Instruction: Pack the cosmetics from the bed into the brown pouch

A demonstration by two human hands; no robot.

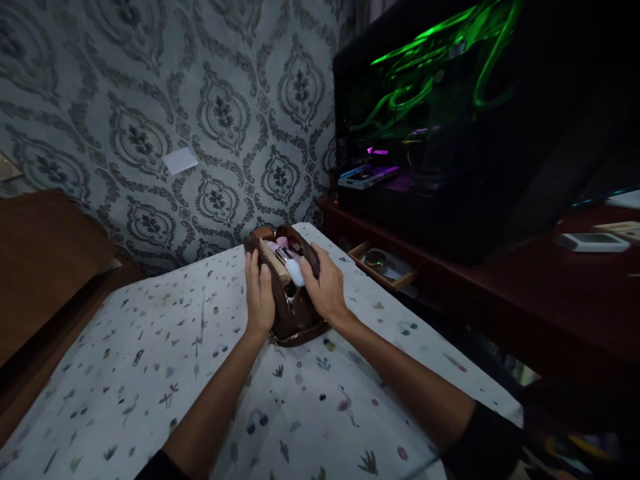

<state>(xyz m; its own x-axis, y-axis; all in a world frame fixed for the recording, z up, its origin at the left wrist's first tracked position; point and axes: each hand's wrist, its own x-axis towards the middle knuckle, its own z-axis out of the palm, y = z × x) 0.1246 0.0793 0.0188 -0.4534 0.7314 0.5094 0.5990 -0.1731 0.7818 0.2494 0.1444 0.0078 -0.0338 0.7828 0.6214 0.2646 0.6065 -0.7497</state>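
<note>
A dark brown bag (295, 320) with a zipper lies open on a white patterned sheet (200, 320). Inside it show a beige item (273, 260), a white-ended item (295, 272) and something pink (283, 241). My left hand (260, 293) presses flat along the bag's left side, fingers extended. Around the right side is my right hand (325, 283), its thumb reaching over the opening beside the white-ended item and its other fingers largely hidden behind the bag.
At the right, a computer case (430, 133) with green lights stands on a dark red desk (540, 287). A small open drawer (383, 267) juts out below it. A brown wooden board (50, 253) is at the left, and patterned wallpaper lies behind.
</note>
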